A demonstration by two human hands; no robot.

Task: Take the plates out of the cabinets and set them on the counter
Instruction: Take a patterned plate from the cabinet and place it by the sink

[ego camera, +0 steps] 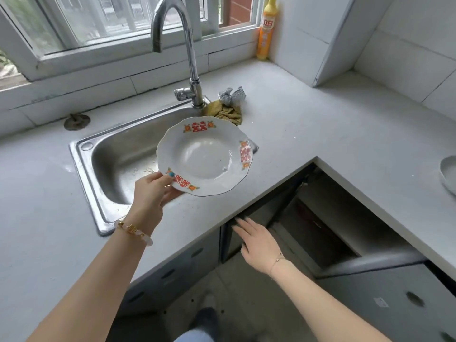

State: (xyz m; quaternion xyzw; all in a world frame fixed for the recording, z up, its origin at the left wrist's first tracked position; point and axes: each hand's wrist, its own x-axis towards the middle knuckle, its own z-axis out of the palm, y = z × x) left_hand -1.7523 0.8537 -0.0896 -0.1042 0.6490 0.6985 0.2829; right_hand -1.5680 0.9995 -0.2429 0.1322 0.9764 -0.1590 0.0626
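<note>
A white scalloped plate [204, 156] with red and orange rim motifs hangs level above the counter [308, 124], partly over the sink's right edge. My left hand [150, 191] grips its near rim, thumb on top. Below the counter edge, my right hand [256, 240] is spread flat with fingers apart, touching the edge of the open cabinet door [246, 233]; it holds nothing. The cabinet interior [320, 225] in the corner is dark and I make out no plates inside. Another white dish [448, 176] lies on the counter at the far right, cut off by the frame.
A steel sink [123, 159] with a tall tap [190, 58] lies to the left. A yellow rag and a silver scourer [228, 104] sit by the tap. A yellow detergent bottle [266, 30] stands in the window corner. Grey cabinet doors [394, 299] run below.
</note>
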